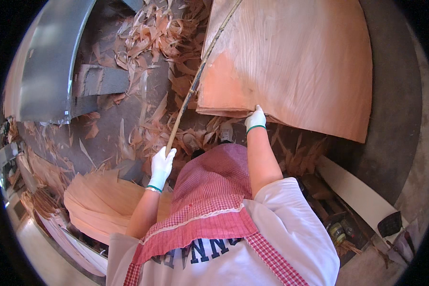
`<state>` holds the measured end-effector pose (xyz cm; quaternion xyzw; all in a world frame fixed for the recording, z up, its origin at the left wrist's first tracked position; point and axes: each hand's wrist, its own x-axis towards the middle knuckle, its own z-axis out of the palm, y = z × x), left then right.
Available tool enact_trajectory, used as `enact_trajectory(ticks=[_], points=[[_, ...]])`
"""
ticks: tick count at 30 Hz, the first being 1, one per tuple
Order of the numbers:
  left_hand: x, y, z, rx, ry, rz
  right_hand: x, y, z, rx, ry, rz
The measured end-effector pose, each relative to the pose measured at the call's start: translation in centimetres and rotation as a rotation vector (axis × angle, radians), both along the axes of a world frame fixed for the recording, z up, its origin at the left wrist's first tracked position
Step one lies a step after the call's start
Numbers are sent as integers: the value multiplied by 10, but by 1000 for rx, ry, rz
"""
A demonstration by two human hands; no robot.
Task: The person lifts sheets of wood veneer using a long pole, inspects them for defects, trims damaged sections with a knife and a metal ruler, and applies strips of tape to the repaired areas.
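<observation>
My left hand (162,166), in a white glove with a green cuff, is closed round the lower end of a long thin bamboo stick (194,86). The stick slants up and to the right, crossing the left edge of a stack of wood veneer sheets (291,62). At the near edge of that stack, my right hand (256,118), gloved the same way, grips the veneer with the thumb on top; its other fingers are hidden below. A darker orange patch shows on the stack's near left corner, and the near edge lifts slightly in layers.
Torn veneer scraps (152,35) litter the floor on the left and under the stack. A dark metal panel (50,62) stands at the far left. More veneer sheets (100,205) lie beside my left forearm. A pale board (357,193) slants at the right, near some jars (338,233).
</observation>
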<state>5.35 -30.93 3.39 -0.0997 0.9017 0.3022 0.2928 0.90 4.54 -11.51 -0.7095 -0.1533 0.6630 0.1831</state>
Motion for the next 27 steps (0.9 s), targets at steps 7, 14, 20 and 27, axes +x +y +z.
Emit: enact_trajectory(ticks=[7,14,20,27], points=[[20,-2,70,-23,39,76,-4,16,14,72,13,30],[54,-15,120,-30,161,159,71,-2,-76,-206,42,439],[42,-44,145,70,277,180,86,1,-140,-306,-9,385],[17,-140,167,76,364,144,-62,-194,41,361,338,1713]])
